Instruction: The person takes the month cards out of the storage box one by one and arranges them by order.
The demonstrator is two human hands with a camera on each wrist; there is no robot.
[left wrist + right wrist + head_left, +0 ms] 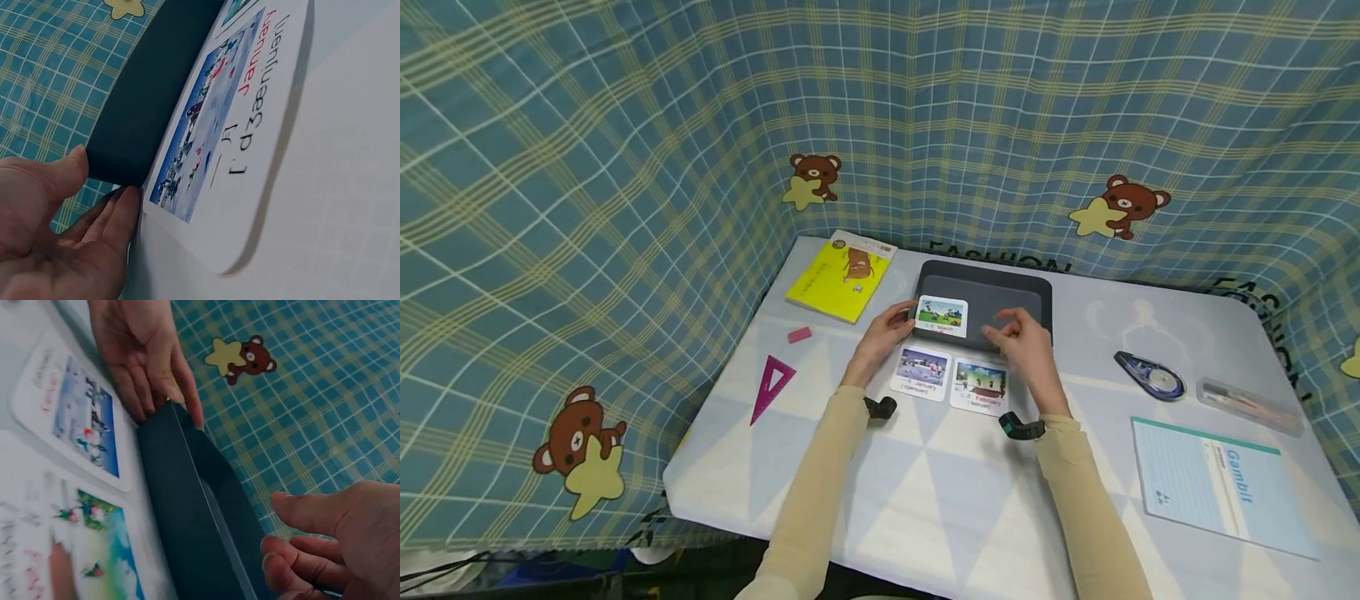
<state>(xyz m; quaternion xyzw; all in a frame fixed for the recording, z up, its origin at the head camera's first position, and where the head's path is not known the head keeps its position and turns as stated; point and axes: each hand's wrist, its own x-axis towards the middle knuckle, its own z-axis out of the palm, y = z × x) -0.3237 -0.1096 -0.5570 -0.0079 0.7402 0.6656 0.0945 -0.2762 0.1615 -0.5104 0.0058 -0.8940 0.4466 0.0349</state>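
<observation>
A dark grey tray lies across the middle of the table. My left hand grips its near left corner, with the thumb at the rim and the other fingers low against the outside. Inside the tray, a March picture card sits at the left, its lower edge hidden by the front wall. My right hand hovers by the tray's front right part, fingers loosely bent, thumb apart, nothing between them. In front of the tray lie a January card and, to its right, a February card.
On the left are a yellow book, a pink eraser and a magenta set square. Toward the right lie a correction tape, a clear pen case and a light blue notebook. Checked curtains enclose the table.
</observation>
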